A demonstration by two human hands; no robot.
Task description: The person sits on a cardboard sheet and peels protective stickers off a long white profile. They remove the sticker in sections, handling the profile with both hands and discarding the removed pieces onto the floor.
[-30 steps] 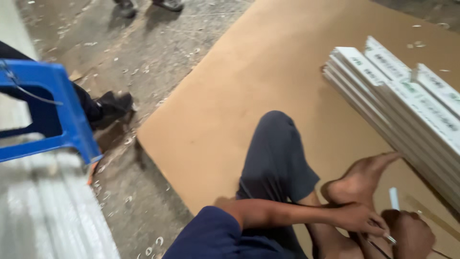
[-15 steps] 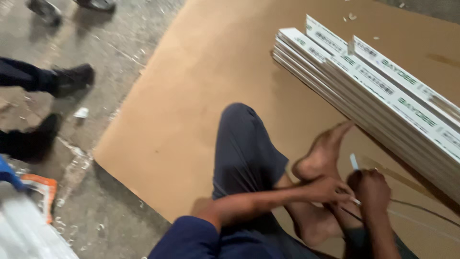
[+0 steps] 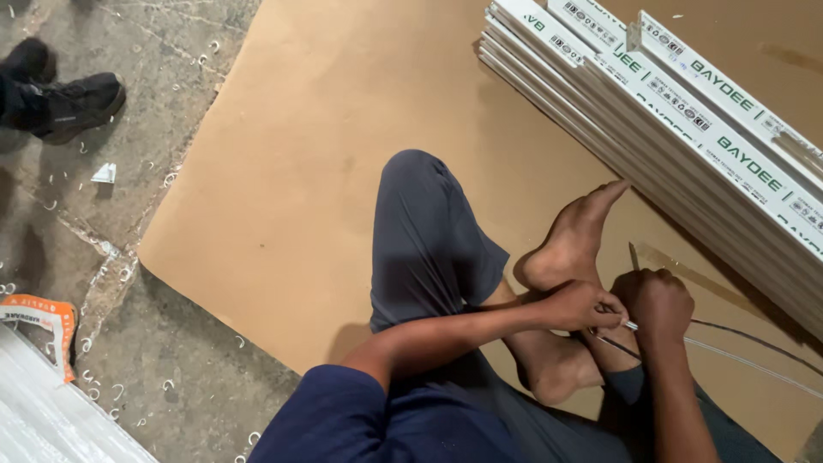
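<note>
Both hands, left hand (image 3: 581, 306) and right hand (image 3: 656, 302), pinch a thin, stiff grey strip (image 3: 729, 353) over smooth brown cardboard (image 3: 283, 197).

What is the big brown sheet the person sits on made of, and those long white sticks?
The brown sheet looks like matte cardboard or thin fibreboard: flat, tan, with a cleanly cut edge. The long white sticks look like smooth plastic profiles, perhaps film-wrapped; coated metal is possible.

We had a concrete floor (image 3: 154, 51) under a brown board sheet (image 3: 326, 171). White profiles (image 3: 686, 129) were stacked on the sheet. Swarf curls (image 3: 94, 377) and a paper scrap (image 3: 105, 174) lay on the concrete.
</note>
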